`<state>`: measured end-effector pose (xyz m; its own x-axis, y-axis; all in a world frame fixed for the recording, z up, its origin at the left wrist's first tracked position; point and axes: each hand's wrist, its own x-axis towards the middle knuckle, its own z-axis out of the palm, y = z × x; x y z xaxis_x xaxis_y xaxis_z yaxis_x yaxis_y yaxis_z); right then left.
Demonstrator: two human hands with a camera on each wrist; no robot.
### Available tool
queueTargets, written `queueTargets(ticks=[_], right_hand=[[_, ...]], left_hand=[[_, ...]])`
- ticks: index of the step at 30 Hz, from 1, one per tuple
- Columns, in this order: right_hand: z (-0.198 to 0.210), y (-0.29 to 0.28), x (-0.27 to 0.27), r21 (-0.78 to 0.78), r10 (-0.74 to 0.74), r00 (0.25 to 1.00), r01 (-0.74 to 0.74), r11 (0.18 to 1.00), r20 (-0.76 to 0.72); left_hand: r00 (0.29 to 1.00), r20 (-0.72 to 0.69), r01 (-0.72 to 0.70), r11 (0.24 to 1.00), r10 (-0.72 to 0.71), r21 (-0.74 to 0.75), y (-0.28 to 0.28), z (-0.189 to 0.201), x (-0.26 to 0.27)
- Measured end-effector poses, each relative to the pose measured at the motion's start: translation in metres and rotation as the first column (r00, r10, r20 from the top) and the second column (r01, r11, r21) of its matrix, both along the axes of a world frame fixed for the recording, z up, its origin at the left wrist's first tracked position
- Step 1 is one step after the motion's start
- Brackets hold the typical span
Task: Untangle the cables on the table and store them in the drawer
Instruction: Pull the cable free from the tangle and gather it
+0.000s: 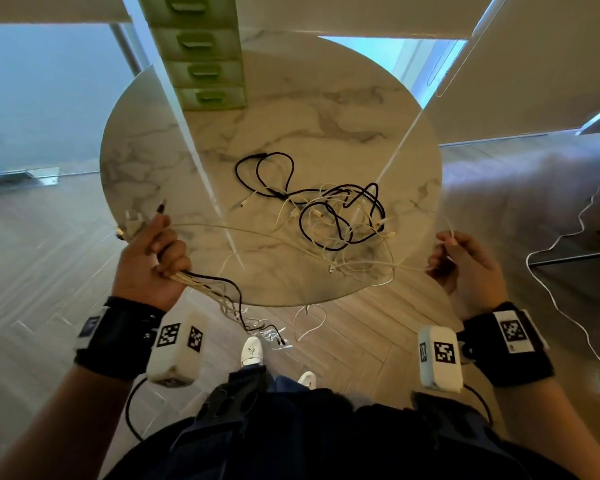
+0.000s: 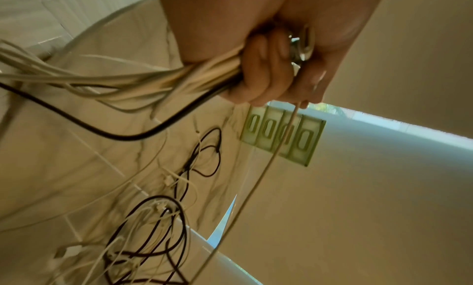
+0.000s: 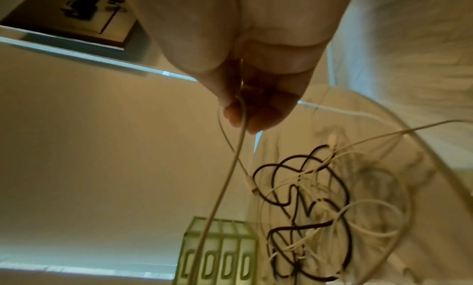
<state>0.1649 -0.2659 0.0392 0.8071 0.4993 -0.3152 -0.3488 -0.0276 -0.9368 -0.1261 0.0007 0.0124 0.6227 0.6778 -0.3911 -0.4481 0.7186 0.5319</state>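
The desk (image 1: 326, 109) looks like polished marble, white with grey veining, smooth and a bit glossy. Cables: the bundle (image 2: 143, 80) in the left grip (image 1: 153, 258) is mostly smooth cream plastic-jacketed stuff plus one black matt cord (image 2: 122, 136). The thin white cable (image 3: 238, 131) in the right grip (image 1: 465, 261) is smooth plastic too. The drawer unit (image 1: 205, 53) beyond the grips looks like translucent green plastic. The floor (image 1: 49, 244) is wood-look planks.

Black-and-white cable tangle (image 1: 329, 216) mid-table; cable bundle (image 1: 205, 285) hangs off near edge; green 4-drawer unit (image 1: 205, 53) shut, far side.
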Motion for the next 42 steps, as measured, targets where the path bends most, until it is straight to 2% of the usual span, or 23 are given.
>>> queueTargets(ticks=[2,4,6,8,9,10,11,12,13,16,18,20,24,26,28,30,32,35,38,42], right_hand=[[-0.008,-0.008,-0.001,-0.041,0.015,0.997,-0.012,0.999,0.069],[-0.012,-0.011,-0.006,-0.027,0.094,0.991,-0.092,0.995,0.09],[-0.013,-0.009,-0.015,-0.007,0.206,0.976,-0.206,0.978,0.066],[-0.013,-0.005,-0.026,-0.059,0.355,0.928,-0.35,0.935,0.11],[-0.011,-0.003,-0.033,-0.121,0.474,0.868,-0.46,0.88,0.147],[-0.009,-0.001,-0.04,-0.217,0.614,0.772,-0.579,0.786,0.162],[-0.009,0.002,-0.046,-0.334,0.742,0.653,-0.673,0.66,0.151],[-0.012,0.003,-0.05,-0.444,0.821,0.556,-0.707,0.55,0.131],[-0.017,0.005,-0.053,-0.531,0.847,0.515,-0.685,0.498,0.13],[-0.035,0.015,-0.05,-0.716,0.796,0.566,-0.465,0.521,0.213],[-0.046,0.024,-0.047,-0.747,0.76,0.605,-0.385,0.542,0.24],[-0.053,0.036,-0.052,-0.739,0.765,0.604,-0.405,0.538,0.226],[-0.065,0.062,-0.077,-0.731,0.861,0.476,-0.521,0.442,0.181],[-0.074,0.069,-0.083,-0.781,0.909,0.378,-0.508,0.364,0.177],[-0.085,0.069,-0.082,-0.851,0.954,0.276,-0.468,0.24,0.118],[-0.09,0.065,-0.076,-0.888,0.967,0.242,-0.426,0.175,0.075],[-0.089,0.063,-0.068,-0.864,0.954,0.278,-0.446,0.233,0.114],[-0.078,0.063,-0.055,-0.777,0.875,0.434,-0.466,0.423,0.216],[-0.057,0.061,-0.043,-0.675,0.707,0.641,-0.382,0.631,0.299],[-0.02,0.051,-0.02,-0.556,0.511,0.779,-0.258,0.79,0.363]], left_hand=[[0.999,0.032,-0.027,1.0,0.027,-0.012,0.002,0.0,-0.006],[0.998,0.056,0.001,1.0,-0.002,0.008,-0.001,0.0,-0.006],[0.998,-0.013,0.057,0.996,-0.056,0.064,-0.009,0.002,0.0],[0.989,-0.076,0.133,0.988,-0.127,0.079,-0.018,0.003,0.01],[0.984,-0.091,0.159,0.984,-0.152,0.076,-0.022,0.002,0.014],[0.98,-0.098,0.177,0.982,-0.17,0.069,-0.026,0.001,0.017],[0.977,-0.102,0.193,0.979,-0.186,0.063,-0.028,0.002,0.02],[0.974,-0.104,0.207,0.976,-0.2,0.064,-0.031,0.002,0.022],[0.971,-0.107,0.221,0.973,-0.212,0.073,-0.032,0.002,0.024],[0.961,-0.141,0.254,0.959,-0.237,0.125,-0.036,0.004,0.024],[0.958,-0.155,0.264,0.953,-0.241,0.149,-0.037,0.005,0.023],[0.955,-0.17,0.269,0.95,-0.242,0.16,-0.037,0.007,0.02],[0.953,-0.204,0.26,0.948,-0.222,0.183,-0.04,0.011,0.016],[0.958,-0.215,0.23,0.958,-0.191,0.174,-0.04,0.014,0.013],[0.965,-0.185,0.218,0.963,-0.187,0.161,-0.039,0.018,0.008],[0.967,-0.186,0.207,0.965,-0.177,0.162,-0.037,0.02,0.003],[0.951,-0.264,0.212,0.962,-0.163,0.17,-0.037,0.02,-0.001],[0.882,-0.427,0.292,0.942,-0.199,0.165,-0.044,0.014,0.0],[0.77,-0.575,0.457,0.868,-0.277,0.194,-0.056,0.005,0.007],[0.588,-0.751,0.648,0.731,-0.298,0.217,-0.066,-0.006,0.015]])
